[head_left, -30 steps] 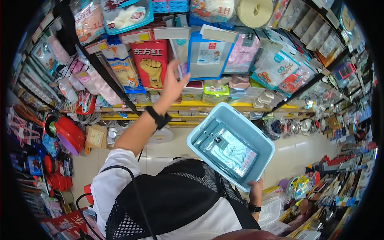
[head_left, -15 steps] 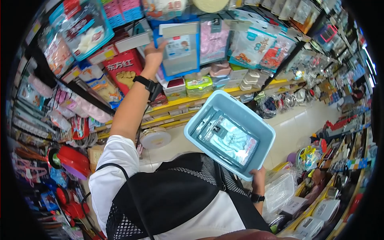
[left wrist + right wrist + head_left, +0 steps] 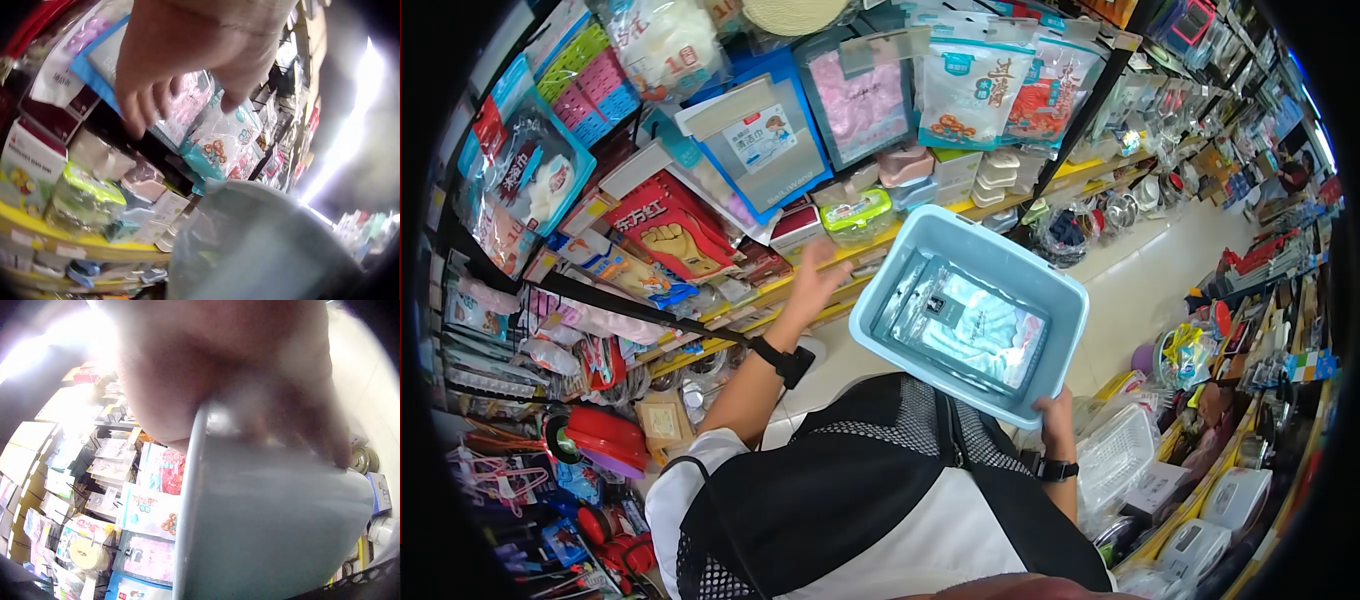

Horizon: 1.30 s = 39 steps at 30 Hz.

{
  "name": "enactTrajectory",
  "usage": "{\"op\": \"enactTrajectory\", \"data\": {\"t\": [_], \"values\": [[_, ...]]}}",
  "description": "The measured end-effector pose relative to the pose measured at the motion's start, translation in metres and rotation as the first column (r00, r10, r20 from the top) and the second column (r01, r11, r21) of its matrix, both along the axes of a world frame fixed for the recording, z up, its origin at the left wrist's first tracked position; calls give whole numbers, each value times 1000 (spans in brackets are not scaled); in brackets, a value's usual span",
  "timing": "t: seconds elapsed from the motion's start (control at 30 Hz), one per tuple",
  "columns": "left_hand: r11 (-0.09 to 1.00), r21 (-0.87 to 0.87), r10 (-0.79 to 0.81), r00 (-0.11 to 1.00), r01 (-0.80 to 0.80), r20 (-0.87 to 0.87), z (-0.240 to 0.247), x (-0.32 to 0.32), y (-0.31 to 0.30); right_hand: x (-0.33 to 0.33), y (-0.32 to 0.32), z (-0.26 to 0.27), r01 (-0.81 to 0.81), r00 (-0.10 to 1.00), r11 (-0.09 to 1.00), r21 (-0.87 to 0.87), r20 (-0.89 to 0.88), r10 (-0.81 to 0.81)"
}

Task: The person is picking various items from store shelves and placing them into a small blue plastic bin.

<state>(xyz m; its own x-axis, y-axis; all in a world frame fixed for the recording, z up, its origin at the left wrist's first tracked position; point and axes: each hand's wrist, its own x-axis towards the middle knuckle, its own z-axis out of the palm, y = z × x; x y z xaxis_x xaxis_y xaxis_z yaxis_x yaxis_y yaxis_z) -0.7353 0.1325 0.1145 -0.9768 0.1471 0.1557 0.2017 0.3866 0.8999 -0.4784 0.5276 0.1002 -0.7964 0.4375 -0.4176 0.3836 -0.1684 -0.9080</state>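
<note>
My right hand point(image 3: 1056, 418) grips the rim of a light blue plastic basin point(image 3: 875, 318) at its lower right corner. In the right wrist view that hand point(image 3: 231, 369) covers the top of the basin wall point(image 3: 281, 519). Inside the basin lie flat packs, the top one a clear bag of pale blue cloth point(image 3: 988, 330) with a dark label. My left hand point(image 3: 812, 285) holds nothing, its fingers spread, left of the basin and below the hanging packs. In the left wrist view its loosely bent fingers point(image 3: 164, 97) overlap a blue-edged pack point(image 3: 100, 69).
Hanging packs line the rack ahead: a blue-framed cleaning-cloth pack point(image 3: 758, 140), a pink cloth pack point(image 3: 860, 95) and a red pack with a fist picture point(image 3: 670, 225). Beneath them, a green-lidded box point(image 3: 857, 212) sits on a yellow-edged shelf. White baskets point(image 3: 1118, 450) stand at lower right.
The left hand touched the edge of the blue-framed pack, then came away, down towards the basin. The head view has turned, shifting the rack left. The right hand still holds the basin.
</note>
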Motion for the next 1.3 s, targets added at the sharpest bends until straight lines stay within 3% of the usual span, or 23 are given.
{"op": "enactTrajectory", "data": {"t": [0.07, 0.1, 0.17, 0.27, 0.37, 0.4, 0.47, 0.5, 0.53, 0.57, 0.63, 0.77, 0.9, 0.97, 1.0, 1.1, 1.17, 1.3], "values": [[952, 306, -170, 871, 23, 461, -3, 5, 24, -20, 27, 1, -39, 999, 999, -15, -17, 39], [952, 305, -157, 875, 11, 459, -1, 11, 36, -30, 38, 3, -92, 995, 996, -1, -29, 92], [911, 301, -411, 671, 281, 618, 2, 28, 55, -48, 59, 12, -158, 986, 987, 14, -43, 158], [903, 404, -390, 664, 143, 638, -25, 45, 65, -72, 93, 25, -260, 965, 965, 17, -25, 261], [908, 417, -321, 698, 35, 641, -9, 65, 68, -100, 118, 27, -431, 900, 895, 113, -25, 436], [910, 408, -214, 751, -79, 624, 26, 81, 76, -131, 148, 42, -527, 845, 831, -179, -5, 535], [911, 383, -150, 745, -151, 649, 41, 100, 68, -161, 167, 35, -535, 845, 800, -271, -182, 503], [904, 369, -99, 735, -215, 671, 47, 113, 65, -215, 193, 54, -566, 776, 791, 231, -174, 606], [899, 361, -40, 774, -249, 632, 61, 132, 71, -249, 195, 80, -542, 723, 721, 431, -199, 662], [891, 356, 21, 809, -282, 588, 72, 149, 79, -305, 185, 120, -530, 650, 751, 393, -381, 658], [895, 328, 62, 812, -303, 581, 66, 168, 80, -354, 182, 119, -512, 556, 766, 388, -530, 640], [826, 338, 234, 820, -452, 523, 85, 224, 132, -476, 107, 180, -368, 410, 784, 500, -669, 619], [768, 317, 345, 776, -557, 529, 82, 271, 158, -527, 85, 186, -399, 425, 769, 499, -643, 638], [744, 297, 391, 751, -598, 532, 83, 292, 168, -533, 81, 196, -636, 448, 739, 222, -673, 589], [722, 297, 406, 730, -625, 549, 83, 299, 173, -537, 66, 192, -552, 467, 804, 221, -717, 518], [658, 290, 456, 674, -695, 581, 75, 316, 187, -536, 69, 189, -665, 459, 741, 97, -729, 508], [640, 295, 460, 661, -710, 593, 77, 320, 191, -524, 65, 193, -655, 471, 748, 107, -716, 515], [669, 292, 435, 679, -683, 591, 78, 313, 186, -497, 83, 203, -599, 627, 798, 61, -584, 516]]}}
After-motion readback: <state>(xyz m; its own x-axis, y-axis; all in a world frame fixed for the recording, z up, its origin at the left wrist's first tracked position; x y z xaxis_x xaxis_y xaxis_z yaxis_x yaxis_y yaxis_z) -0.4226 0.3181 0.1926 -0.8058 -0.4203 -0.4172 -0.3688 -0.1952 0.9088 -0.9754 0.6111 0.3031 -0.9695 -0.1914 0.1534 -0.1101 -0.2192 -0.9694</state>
